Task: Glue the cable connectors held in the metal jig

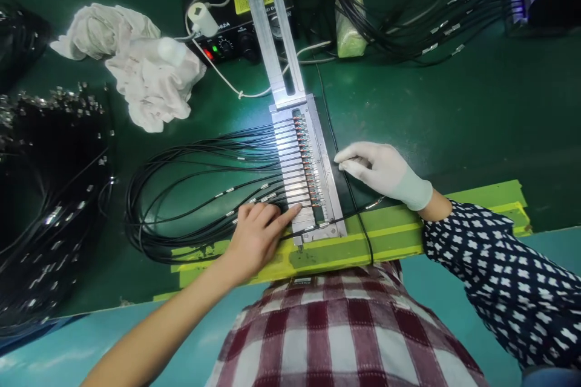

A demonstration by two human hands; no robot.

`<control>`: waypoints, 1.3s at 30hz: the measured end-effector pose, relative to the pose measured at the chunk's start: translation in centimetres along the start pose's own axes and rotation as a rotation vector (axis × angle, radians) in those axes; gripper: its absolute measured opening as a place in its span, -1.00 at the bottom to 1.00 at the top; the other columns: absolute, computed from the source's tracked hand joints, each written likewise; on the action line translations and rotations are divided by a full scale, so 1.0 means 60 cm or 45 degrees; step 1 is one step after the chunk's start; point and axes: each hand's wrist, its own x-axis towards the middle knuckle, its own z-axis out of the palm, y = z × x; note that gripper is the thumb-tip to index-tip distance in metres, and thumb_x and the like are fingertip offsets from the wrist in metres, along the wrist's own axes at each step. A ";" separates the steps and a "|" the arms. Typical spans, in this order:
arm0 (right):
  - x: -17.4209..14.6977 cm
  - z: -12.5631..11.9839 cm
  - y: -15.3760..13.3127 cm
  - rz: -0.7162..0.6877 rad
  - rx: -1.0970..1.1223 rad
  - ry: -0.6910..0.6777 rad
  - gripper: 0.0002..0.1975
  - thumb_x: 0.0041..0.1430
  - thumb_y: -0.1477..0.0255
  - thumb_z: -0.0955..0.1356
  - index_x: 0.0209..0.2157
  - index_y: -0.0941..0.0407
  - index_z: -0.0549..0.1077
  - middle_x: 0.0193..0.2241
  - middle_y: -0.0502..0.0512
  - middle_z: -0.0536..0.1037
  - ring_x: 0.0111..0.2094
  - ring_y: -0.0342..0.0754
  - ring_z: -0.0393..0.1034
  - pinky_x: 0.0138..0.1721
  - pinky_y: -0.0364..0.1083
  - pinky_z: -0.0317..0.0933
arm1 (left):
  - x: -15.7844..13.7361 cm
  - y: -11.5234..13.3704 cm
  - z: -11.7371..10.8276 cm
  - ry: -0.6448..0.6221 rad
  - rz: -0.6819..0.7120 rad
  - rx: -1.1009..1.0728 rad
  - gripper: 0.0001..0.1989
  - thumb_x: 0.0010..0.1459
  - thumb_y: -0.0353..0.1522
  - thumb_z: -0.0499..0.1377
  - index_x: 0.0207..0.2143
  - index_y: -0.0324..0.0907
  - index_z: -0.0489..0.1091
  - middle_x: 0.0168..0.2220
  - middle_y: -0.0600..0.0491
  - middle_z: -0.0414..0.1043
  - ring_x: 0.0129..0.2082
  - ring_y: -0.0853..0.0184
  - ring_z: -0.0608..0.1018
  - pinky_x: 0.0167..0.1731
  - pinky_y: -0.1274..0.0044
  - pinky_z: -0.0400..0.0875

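Observation:
My bare left hand [256,239] rests at the lower left of a metal fixture [290,184], its fingers curled over the black cables [236,217]. One finger reaches out to the lowest seated cable end. Along the fixture's slot lies a row of stripped cable ends [305,157] with orange and silver tips. My right hand [381,172], in a white glove, is just right of the fixture with its fingers drawn together; what they hold, if anything, is hidden. Below it, a single cable with a silver end [376,202] crosses the fixture's bottom.
A black control box [236,36] with red and green lights stands behind. Crumpled white cloth [154,78] lies to its left. Cable bundles [59,224] fill the left side, and more cables [408,30] lie at back right. Yellow-green tape [394,236] covers the front edge.

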 end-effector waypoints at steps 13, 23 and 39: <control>-0.117 -0.046 -0.011 -0.076 -0.079 -0.169 -0.81 0.33 0.26 0.34 -0.17 -0.03 0.58 -0.21 0.06 0.62 -0.20 0.08 0.52 -0.18 0.06 0.39 | -0.047 0.024 -0.024 0.165 -0.227 -0.368 -0.81 0.30 -0.47 0.06 -0.07 -0.09 0.33 -0.23 0.04 0.49 -0.23 0.32 0.55 -0.23 0.47 0.49; -0.028 0.101 -0.136 -0.510 0.103 -0.237 -0.86 0.33 0.47 0.35 -0.12 0.06 0.53 -0.22 0.05 0.61 -0.20 -0.01 0.48 -0.09 0.05 0.36 | -0.169 -0.094 -0.164 0.568 -0.024 0.653 -0.84 0.09 -0.34 0.26 -0.22 -0.04 0.47 -0.38 0.06 0.42 -0.43 0.32 0.41 -0.38 0.43 0.31; -0.036 0.064 -0.096 -0.060 0.221 0.039 -0.76 0.38 0.37 0.23 -0.05 0.03 0.48 -0.10 0.08 0.58 -0.09 0.02 0.49 -0.02 0.04 0.35 | 0.015 0.013 -0.013 0.369 -0.041 0.203 -0.82 0.34 -0.40 0.02 -0.24 -0.19 0.42 -0.45 0.06 0.42 -0.41 0.33 0.39 -0.40 0.45 0.14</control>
